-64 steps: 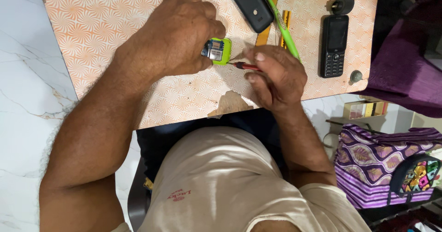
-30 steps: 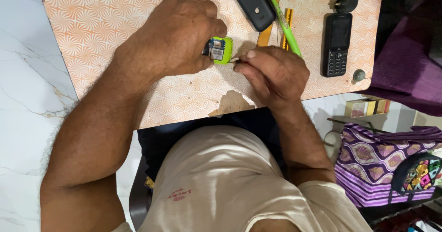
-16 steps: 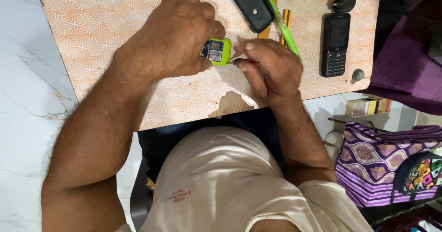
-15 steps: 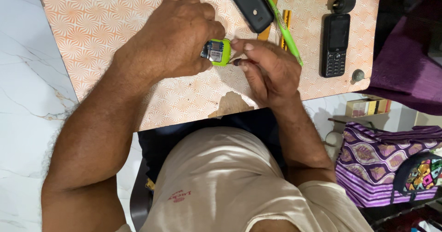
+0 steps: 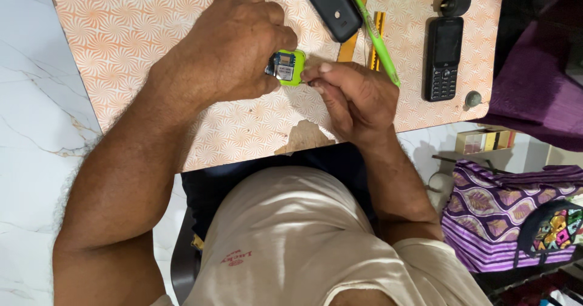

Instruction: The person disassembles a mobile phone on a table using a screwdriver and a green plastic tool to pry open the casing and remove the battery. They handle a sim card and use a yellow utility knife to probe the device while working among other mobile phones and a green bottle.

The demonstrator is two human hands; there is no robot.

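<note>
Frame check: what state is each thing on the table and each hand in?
Left hand: closed around the small green device.
Small green device: opened, circuit board exposed.
Right hand: fingers pinched at the device's edge.
Keypad phone: face up, screen dark.
Tabletop laminate: chipped at the near edge.

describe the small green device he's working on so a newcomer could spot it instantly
On the orange-patterned table, look between the two hands near its middle. The left hand pinches a small lime-green device with an exposed circuit board on top, and the right hand touches its edge. Unlike the black phones beside it, it is tiny and bright green.
</note>
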